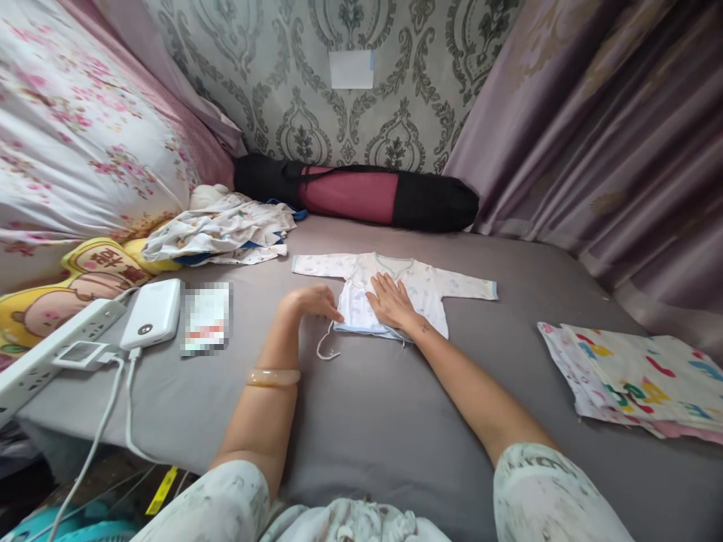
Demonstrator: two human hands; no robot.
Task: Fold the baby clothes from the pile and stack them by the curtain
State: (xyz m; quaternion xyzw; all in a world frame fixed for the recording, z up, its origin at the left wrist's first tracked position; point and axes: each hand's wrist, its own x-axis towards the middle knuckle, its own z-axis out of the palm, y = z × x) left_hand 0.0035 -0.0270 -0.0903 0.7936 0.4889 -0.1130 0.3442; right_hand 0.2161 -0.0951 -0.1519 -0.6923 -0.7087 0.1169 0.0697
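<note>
A small white baby shirt (426, 290) with blue trim lies spread on the grey sheet, both sleeves stretched out to the sides. At its lower left corner my left hand (317, 301) is closed, thumb and fingertips pinching the side edge. My right hand (394, 302) lies flat on the front of the shirt, fingers extended and a little apart. A white tie string (327, 346) curls from the left corner onto the sheet. More thin ties show by my right wrist, partly covered.
Folded patterned cloths (649, 376) lie at the right; crumpled clothes (226, 226) sit at the back left. A black and red long bag (355, 194) rests along the wall. Left are a power bank (151, 312), a power strip (56, 357), cables and a blurred packet (206, 319).
</note>
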